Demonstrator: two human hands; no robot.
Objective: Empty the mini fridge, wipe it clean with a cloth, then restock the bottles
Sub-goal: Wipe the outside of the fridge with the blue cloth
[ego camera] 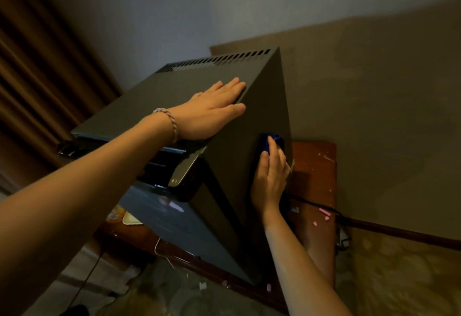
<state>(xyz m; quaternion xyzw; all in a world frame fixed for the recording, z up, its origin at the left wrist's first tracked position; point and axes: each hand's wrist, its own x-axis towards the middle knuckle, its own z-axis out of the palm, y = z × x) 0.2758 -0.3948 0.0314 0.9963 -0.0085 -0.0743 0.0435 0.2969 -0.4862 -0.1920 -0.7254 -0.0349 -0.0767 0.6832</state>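
Our left forearm, a braided bracelet (167, 122) at its wrist, reaches up so that our left hand (212, 111) lies flat with straight fingers on top of the black mini fridge (232, 166), short of the vent slots (214, 62) at its rear edge. Lower down, our right hand (270, 176) presses a blue cloth (273, 141) against the fridge's side wall, fingers extended over it and pointing up. We read no brand or writing anywhere; the fridge sits on a reddish wooden table (314, 178) by the wall (374, 116), its door (169, 216) facing left and slightly ajar.
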